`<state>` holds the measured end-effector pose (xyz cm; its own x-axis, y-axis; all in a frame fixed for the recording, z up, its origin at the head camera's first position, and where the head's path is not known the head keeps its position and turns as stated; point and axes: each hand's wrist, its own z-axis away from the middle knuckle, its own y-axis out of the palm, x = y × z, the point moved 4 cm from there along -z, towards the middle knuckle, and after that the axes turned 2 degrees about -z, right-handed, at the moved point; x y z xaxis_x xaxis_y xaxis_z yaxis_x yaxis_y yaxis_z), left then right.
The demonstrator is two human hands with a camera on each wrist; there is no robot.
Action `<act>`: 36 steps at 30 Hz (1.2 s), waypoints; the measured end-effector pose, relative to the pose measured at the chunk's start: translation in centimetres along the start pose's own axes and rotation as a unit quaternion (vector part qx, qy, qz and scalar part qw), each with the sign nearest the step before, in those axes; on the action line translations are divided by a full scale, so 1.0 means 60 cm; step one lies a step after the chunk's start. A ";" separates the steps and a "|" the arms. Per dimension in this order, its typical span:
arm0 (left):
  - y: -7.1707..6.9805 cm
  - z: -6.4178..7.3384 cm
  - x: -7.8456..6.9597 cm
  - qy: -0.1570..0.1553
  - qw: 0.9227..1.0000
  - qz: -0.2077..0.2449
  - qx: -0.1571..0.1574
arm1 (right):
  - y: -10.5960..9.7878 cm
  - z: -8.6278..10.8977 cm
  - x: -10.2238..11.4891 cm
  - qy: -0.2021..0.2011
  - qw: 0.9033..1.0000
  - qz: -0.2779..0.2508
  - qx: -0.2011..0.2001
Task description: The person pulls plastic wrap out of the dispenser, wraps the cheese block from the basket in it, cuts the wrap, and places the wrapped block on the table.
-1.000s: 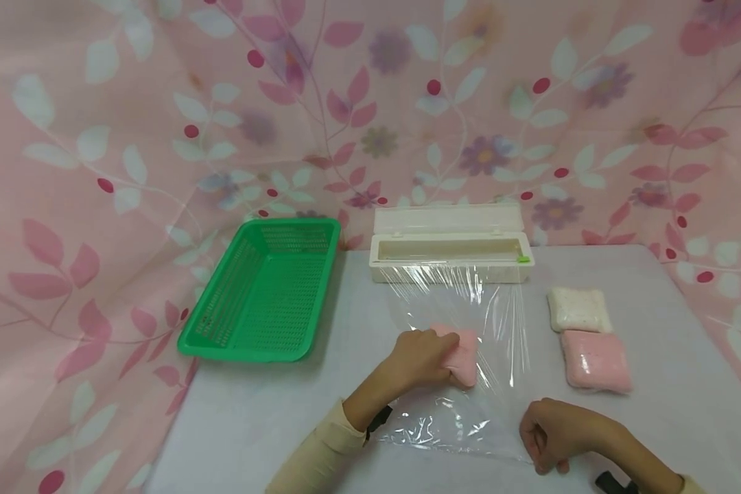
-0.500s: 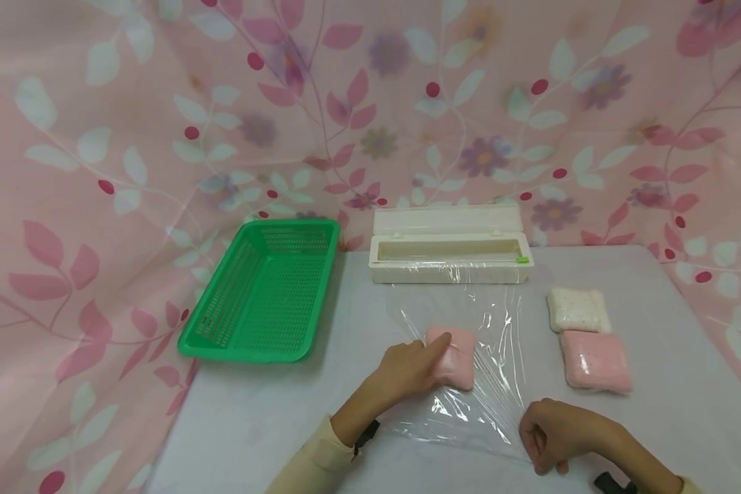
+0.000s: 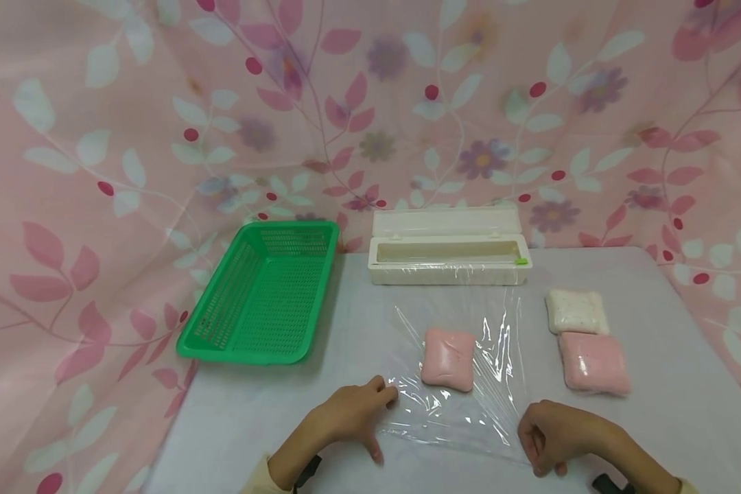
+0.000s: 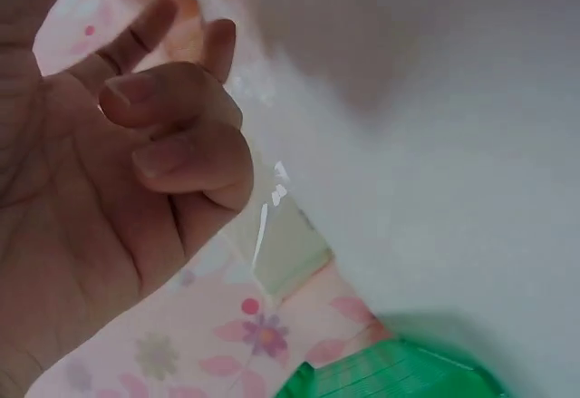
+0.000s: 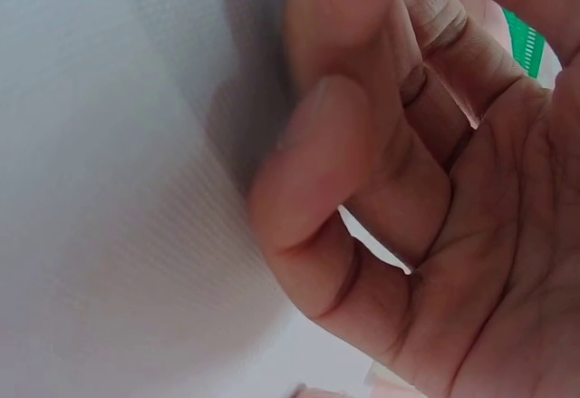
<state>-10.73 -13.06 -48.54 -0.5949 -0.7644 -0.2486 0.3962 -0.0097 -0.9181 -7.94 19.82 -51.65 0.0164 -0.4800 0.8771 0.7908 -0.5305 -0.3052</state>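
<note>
A sheet of clear plastic wrap [image 3: 497, 405] runs from the white dispenser box [image 3: 451, 276] toward the table's near side. On it lies a pink, square, pillow-shaped block [image 3: 448, 359], which neither hand touches. My left hand [image 3: 353, 414] is by the sheet's near left corner, thumb and fingers apart; its fingers bend loosely with nothing between them in the left wrist view. At the near right corner, my right hand [image 3: 560, 437] pinches the plastic wrap with curled fingers. The film at those fingertips is hard to make out in the right wrist view.
A green mesh basket [image 3: 278, 302] with nothing in it stands on the left. To the right, a wrapped white block [image 3: 577, 312] touches a wrapped pink block [image 3: 595, 363]. The dispenser's lid [image 3: 447, 221] is raised, and a floral cloth [image 3: 370, 110] hangs behind the table.
My left hand has let go of the pink block and moved toward me and left, to the plastic wrap's near left corner. The right hand has stayed in place.
</note>
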 end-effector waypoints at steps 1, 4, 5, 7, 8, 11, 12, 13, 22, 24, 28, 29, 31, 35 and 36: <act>0.005 0.003 0.001 0.007 1.000 0.001 0.003 | 0.000 0.001 0.001 0.000 1.000 0.000 0.000; 0.016 0.007 0.003 0.031 0.999 -0.007 -0.004 | 0.000 0.002 0.003 -0.003 1.000 -0.002 0.000; 0.017 0.007 0.004 0.038 0.999 -0.011 -0.011 | 0.000 0.003 0.004 -0.007 1.000 -0.001 0.000; 0.018 0.007 0.005 0.051 0.998 -0.022 -0.027 | 0.000 0.002 0.005 -0.011 1.000 0.000 0.000; 0.017 0.007 0.005 0.057 0.997 -0.025 -0.034 | 0.000 0.002 0.005 -0.012 1.000 0.000 0.000; 0.015 0.007 0.006 0.071 0.996 -0.031 -0.046 | 0.001 0.001 0.005 -0.011 1.000 0.003 0.000; 0.014 0.007 0.006 0.076 0.995 -0.032 -0.049 | 0.001 0.001 0.005 -0.009 1.000 0.002 0.000; 0.012 0.007 0.007 0.078 0.995 -0.029 -0.049 | 0.001 0.002 0.005 -0.008 1.000 0.004 0.001; -0.001 0.009 0.022 0.095 0.989 0.108 -0.024 | -0.019 0.022 0.025 -0.022 0.999 0.049 -0.011; -0.007 0.011 0.031 0.105 0.981 0.158 -0.026 | -0.033 0.030 0.033 -0.033 0.998 0.053 -0.014; -0.026 0.010 0.051 0.120 0.956 0.265 -0.042 | -0.069 0.046 0.052 -0.049 0.997 0.059 -0.029; -0.033 0.008 0.056 0.123 0.948 0.289 -0.048 | -0.079 0.049 0.056 -0.056 0.996 0.056 -0.035; -0.045 0.004 0.064 0.129 0.930 0.339 -0.062 | -0.099 0.055 0.064 -0.066 0.994 0.063 -0.056; -0.068 -0.015 0.079 0.137 0.894 0.412 -0.110 | -0.134 0.058 0.073 -0.079 0.986 0.087 -0.118; -0.073 -0.022 0.082 0.135 0.888 0.420 -0.128 | -0.142 0.058 0.072 -0.070 0.984 0.093 -0.136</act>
<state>-16.31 -15.94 -46.16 -0.3256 -0.2500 -0.9119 0.6275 0.6643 -0.4062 -12.50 24.68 -43.96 0.2438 -0.4957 0.8336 0.5735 -0.6194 -0.5361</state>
